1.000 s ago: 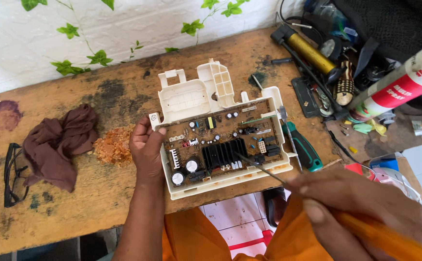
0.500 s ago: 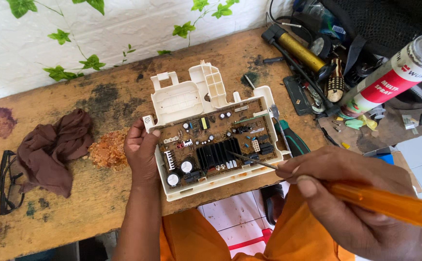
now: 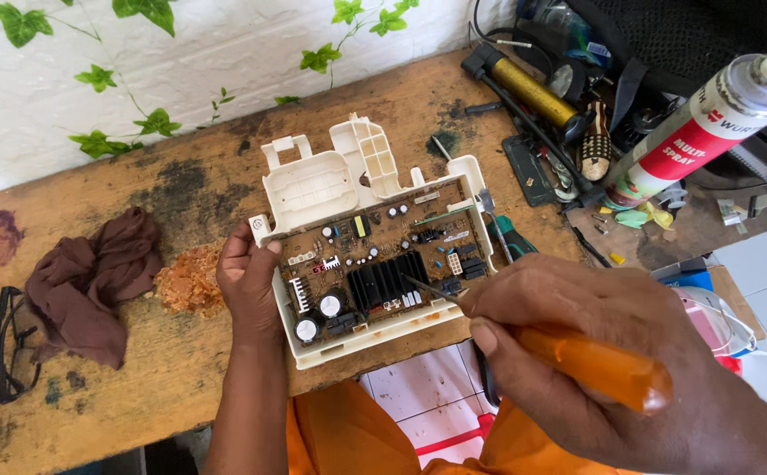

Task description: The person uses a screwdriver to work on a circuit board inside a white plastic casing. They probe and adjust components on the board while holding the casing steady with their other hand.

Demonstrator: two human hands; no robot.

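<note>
Workbench: cream-cased circuit board (exposed)

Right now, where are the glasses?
In the head view, the black glasses lie at the far left edge of the wooden table, just left of the crumpled brown cloth.

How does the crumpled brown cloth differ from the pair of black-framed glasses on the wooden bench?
The crumpled brown cloth is soft and bunched into folds; the pair of black-framed glasses is rigid and lies flat. The cloth is bigger and nearer the left hand; the glasses lie at the bench's left edge. Both rest untouched on the wooden bench.
</note>
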